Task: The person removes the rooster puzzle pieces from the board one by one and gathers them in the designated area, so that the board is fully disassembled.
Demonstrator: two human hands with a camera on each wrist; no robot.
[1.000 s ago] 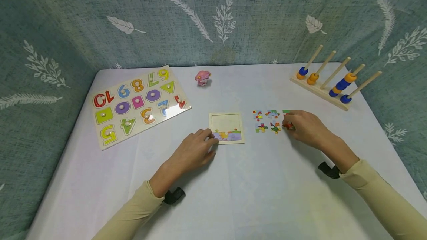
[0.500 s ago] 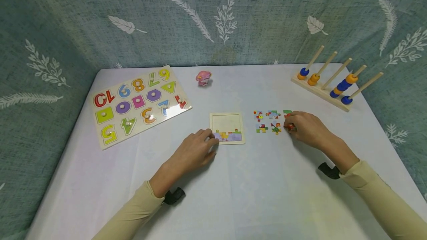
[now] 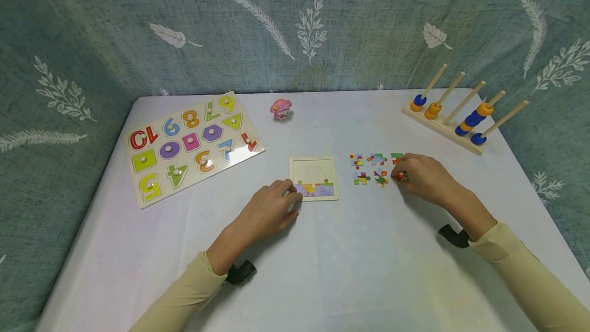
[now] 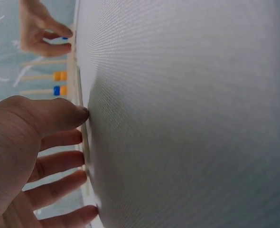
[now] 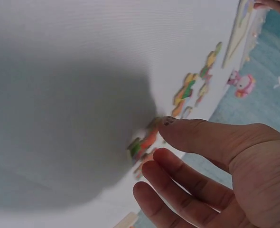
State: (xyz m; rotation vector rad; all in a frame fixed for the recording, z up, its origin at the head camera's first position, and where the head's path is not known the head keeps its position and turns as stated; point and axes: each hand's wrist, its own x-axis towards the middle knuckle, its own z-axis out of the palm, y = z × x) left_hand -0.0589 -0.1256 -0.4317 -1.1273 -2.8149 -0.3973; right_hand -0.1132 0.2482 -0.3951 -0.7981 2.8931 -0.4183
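Observation:
A small square wooden puzzle tray (image 3: 313, 170) lies mid-table, with joined purple and yellow pieces along its near side. My left hand (image 3: 268, 208) rests against the tray's near left corner; in the left wrist view its spread fingers and thumb touch the thin edge. To the right, loose jigsaw pieces (image 3: 380, 177) lie in two rows. At the right end of the near row my right hand (image 3: 425, 179) pinches a red puzzle piece (image 3: 402, 176) on the table. The right wrist view shows the thumb on that piece; the index finger is mostly hidden behind the thumb.
A number and shape peg board (image 3: 191, 141) lies at the left. A pink toy figure (image 3: 280, 109) stands near the back edge. At the back right is a wooden peg stand (image 3: 444, 126) with blue and orange beads. Patterned cloth (image 3: 295, 29) hangs behind the table.
My right hand has shifted very slightly, and more of the red piece and the piece behind it now shows. My left hand stays on the tray's corner.

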